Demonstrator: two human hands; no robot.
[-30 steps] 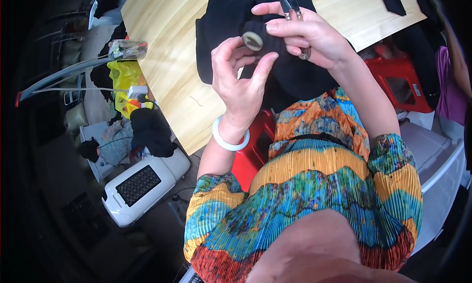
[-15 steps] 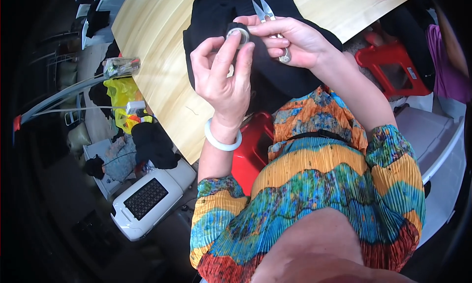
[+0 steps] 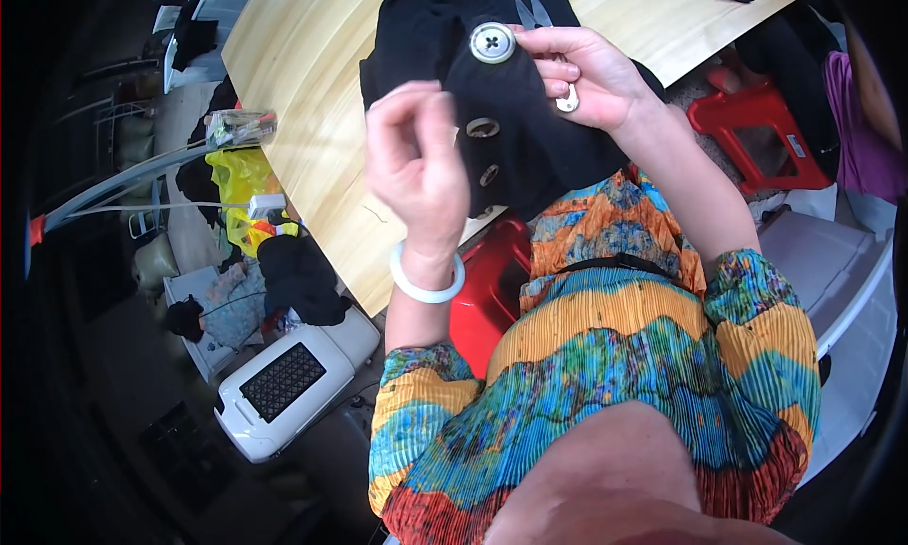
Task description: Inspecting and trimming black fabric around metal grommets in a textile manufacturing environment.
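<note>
Black cloth, a garment by its look [image 3: 397,43], lies over the near edge of the table, with several large pale buttons along it. The topmost button [image 3: 492,43] faces up, its dark crossed stitching showing at the centre. My right hand [image 3: 596,77] has its thumb and forefinger at this button's right edge. Its other fingers are wrapped round thread snips [image 3: 533,11], whose two blades point away from me, slightly apart. My left hand [image 3: 416,157] is raised over the cloth's left side, fingers curled and pinched, tips blurred; anything in them cannot be made out.
Below the pale wooden table [image 3: 303,138] is a red plastic stool [image 3: 487,271]; another red stool [image 3: 757,133] stands right, near another person's purple clothing. A clear box of small items [image 3: 239,127] sits at the table's left edge. A white machine-like case [image 3: 284,394] stands lower left.
My left hand has come off the button and drawn back toward me and left. The button now lies face up in full view, and more buttons below it are uncovered. The snips have shifted slightly right.
</note>
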